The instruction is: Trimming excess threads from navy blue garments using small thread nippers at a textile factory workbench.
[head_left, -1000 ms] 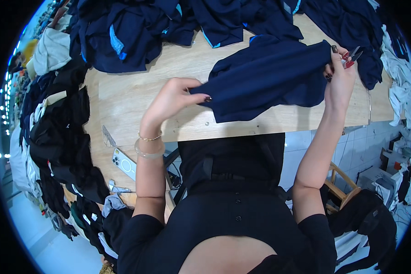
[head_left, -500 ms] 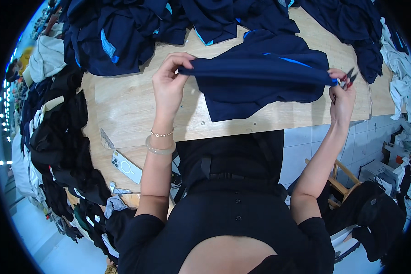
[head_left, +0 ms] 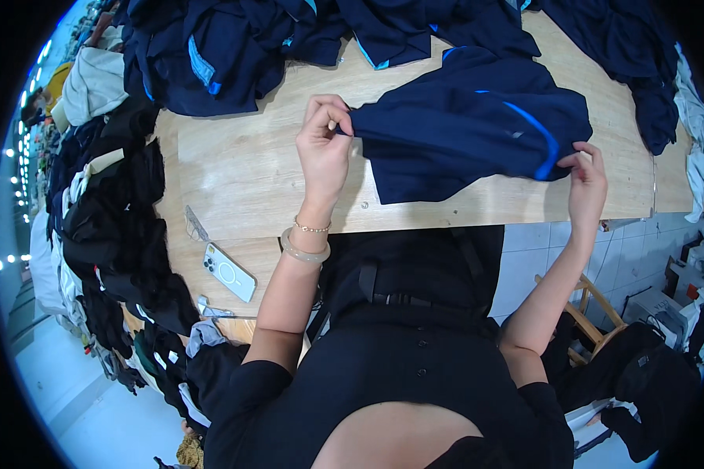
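A navy garment with bright blue trim (head_left: 469,125) lies folded on the wooden table (head_left: 242,172) in front of me. My left hand (head_left: 325,144) pinches its left corner, with bracelets on that wrist. My right hand (head_left: 587,176) grips the garment's right edge by the blue stripe, just over the table's near edge. The cloth is stretched between both hands.
Heaps of navy garments (head_left: 211,47) cover the table's far side and right end. Dark clothes (head_left: 109,227) pile up on the left. A white phone (head_left: 229,272) and a clear ruler (head_left: 196,225) lie near the table's front left. A wooden chair (head_left: 594,305) stands lower right.
The garment went from held up at its right end to spread between both hands and laid down; my left hand moved from the near edge up to its left corner.
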`<action>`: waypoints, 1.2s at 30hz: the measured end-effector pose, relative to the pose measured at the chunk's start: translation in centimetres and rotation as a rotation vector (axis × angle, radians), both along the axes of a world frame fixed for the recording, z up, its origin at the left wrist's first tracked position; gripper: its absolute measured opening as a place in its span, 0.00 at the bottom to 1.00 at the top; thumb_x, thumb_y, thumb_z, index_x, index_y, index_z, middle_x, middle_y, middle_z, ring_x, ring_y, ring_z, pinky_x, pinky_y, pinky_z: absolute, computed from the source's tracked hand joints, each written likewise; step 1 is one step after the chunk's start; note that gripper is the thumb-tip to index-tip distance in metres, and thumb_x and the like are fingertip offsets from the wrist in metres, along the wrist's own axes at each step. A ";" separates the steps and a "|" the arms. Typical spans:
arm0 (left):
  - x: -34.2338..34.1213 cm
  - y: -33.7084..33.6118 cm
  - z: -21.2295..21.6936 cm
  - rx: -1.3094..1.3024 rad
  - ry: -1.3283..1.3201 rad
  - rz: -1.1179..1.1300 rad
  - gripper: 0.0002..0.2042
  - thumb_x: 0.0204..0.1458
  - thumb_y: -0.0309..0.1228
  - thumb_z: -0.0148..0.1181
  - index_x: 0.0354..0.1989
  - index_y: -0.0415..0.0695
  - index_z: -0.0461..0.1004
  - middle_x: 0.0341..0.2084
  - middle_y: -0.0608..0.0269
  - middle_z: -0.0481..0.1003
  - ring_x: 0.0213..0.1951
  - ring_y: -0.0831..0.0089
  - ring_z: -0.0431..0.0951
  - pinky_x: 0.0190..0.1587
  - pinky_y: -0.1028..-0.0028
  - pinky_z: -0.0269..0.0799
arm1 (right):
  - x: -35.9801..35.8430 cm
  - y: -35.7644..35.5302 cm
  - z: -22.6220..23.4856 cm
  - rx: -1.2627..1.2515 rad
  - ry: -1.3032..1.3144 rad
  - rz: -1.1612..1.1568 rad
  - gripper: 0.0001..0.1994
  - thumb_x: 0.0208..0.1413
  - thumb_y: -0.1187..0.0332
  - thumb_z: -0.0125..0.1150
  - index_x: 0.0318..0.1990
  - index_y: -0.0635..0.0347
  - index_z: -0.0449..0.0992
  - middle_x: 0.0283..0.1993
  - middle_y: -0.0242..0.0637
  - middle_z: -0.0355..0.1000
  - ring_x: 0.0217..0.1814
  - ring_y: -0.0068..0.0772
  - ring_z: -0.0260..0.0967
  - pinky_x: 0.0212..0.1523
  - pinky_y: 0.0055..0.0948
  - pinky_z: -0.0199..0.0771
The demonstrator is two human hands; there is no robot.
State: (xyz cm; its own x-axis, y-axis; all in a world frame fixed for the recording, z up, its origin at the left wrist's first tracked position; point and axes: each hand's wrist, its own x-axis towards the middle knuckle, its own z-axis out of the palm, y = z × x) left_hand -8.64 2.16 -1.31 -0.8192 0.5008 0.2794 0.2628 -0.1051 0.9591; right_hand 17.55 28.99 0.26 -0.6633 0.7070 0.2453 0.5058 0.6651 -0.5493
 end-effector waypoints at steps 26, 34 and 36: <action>0.9 -0.4 3.3 0.155 -0.468 -0.028 0.10 0.45 0.10 0.52 0.31 0.41 0.69 0.33 0.70 0.67 0.34 0.82 0.66 0.41 0.82 0.62 | -13.1 -13.9 1.4 -0.151 0.330 0.462 0.10 0.39 0.81 0.66 0.31 0.63 0.73 0.30 0.36 0.67 0.28 0.32 0.70 0.26 0.24 0.67; 8.0 -2.5 6.0 0.046 -0.559 -0.209 0.11 0.55 0.22 0.43 0.44 0.37 0.70 0.33 0.63 0.71 0.32 0.80 0.69 0.31 0.80 0.68 | -13.0 -13.0 3.4 -0.454 0.466 0.435 0.10 0.40 0.86 0.61 0.31 0.68 0.71 0.25 0.35 0.63 0.25 0.23 0.59 0.26 0.20 0.60; 8.9 -2.0 5.9 0.090 -1.074 -0.361 0.17 0.61 0.35 0.43 0.51 0.39 0.69 0.36 0.63 0.71 0.36 0.79 0.70 0.35 0.78 0.68 | -12.8 -13.0 3.8 -0.464 0.463 0.420 0.10 0.39 0.86 0.61 0.30 0.67 0.71 0.25 0.34 0.63 0.24 0.22 0.58 0.26 0.19 0.59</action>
